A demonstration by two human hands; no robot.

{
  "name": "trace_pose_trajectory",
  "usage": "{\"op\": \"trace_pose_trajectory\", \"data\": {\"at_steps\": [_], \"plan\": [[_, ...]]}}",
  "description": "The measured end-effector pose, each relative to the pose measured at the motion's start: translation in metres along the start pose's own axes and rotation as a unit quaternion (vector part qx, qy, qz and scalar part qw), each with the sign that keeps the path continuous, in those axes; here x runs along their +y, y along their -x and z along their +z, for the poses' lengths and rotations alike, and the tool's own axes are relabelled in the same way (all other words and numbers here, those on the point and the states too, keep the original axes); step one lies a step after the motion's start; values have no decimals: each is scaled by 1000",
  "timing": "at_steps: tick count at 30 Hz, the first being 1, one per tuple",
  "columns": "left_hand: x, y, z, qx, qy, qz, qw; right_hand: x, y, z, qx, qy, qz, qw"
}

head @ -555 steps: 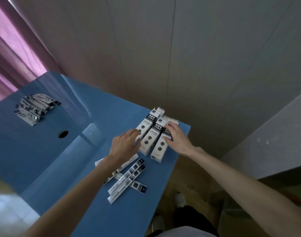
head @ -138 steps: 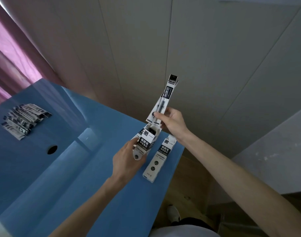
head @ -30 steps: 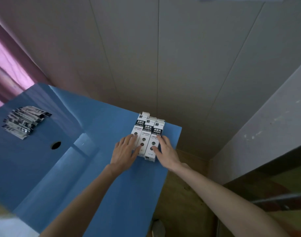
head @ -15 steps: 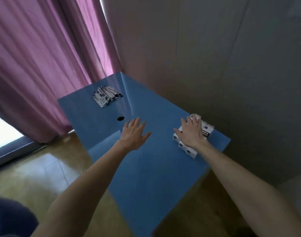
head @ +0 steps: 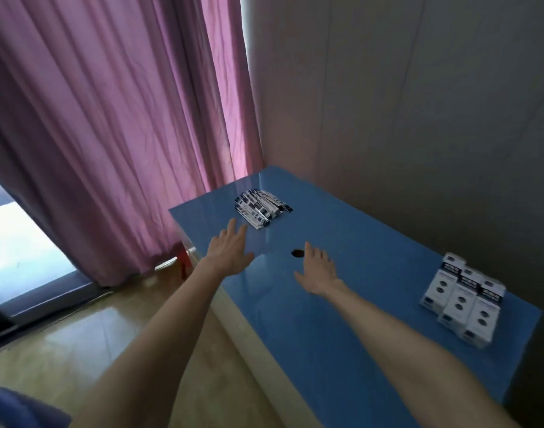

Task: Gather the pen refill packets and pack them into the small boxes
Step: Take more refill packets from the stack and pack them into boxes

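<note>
Both hands have left the boxes since half a second ago and now reach out over the blue table [head: 341,329] toward its far end. Left hand [head: 229,253] is held out flat, fingers straight and spread, holding nothing, its fingertips near a heap of pen refill packets [head: 261,206]. Right hand [head: 317,271] is also spread and holds nothing, beside a small dark round hole [head: 297,253] in the tabletop.

These packets are long narrow white sleeves with dark printed ends, lying flat and overlapping in a fan at the far end of the table near a pink curtain [head: 110,118]. Their long axes run roughly side by side, slanting from near left to far right.

Three small boxes [head: 462,299] lie flat, touching side to side, at the near right end, well apart from the hands. Their long axes point away toward the wall [head: 418,103]. Each is white with a black band and dark round dots; the writing is too blurred to read.
</note>
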State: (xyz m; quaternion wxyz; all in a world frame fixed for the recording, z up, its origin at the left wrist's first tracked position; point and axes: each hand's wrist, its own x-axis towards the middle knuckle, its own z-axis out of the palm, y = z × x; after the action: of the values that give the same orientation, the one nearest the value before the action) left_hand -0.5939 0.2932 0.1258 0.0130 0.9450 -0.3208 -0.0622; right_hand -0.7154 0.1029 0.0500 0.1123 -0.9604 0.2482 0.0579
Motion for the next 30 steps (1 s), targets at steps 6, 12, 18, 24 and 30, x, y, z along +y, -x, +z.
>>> {"op": "trace_pose_trajectory", "data": {"at_steps": [6, 12, 18, 24, 30], "plan": [[-113, -36, -32, -60, 36, 51, 996, -119, -53, 9, -26, 9, -15, 1000], [-184, -77, -37, -72, 16, 87, 993, -154, -109, 16, -22, -8, 15, 1000], [-211, -156, -33, -94, 12, 142, 985, -157, -186, 38, -26, 4, 51, 998], [-223, -258, -33, -65, -26, 215, 974, -164, -282, 49, 38, 59, 73, 995], [-211, -329, 18, -46, -36, 309, 949, -165, -324, 70, 83, 46, 105, 990]]}}
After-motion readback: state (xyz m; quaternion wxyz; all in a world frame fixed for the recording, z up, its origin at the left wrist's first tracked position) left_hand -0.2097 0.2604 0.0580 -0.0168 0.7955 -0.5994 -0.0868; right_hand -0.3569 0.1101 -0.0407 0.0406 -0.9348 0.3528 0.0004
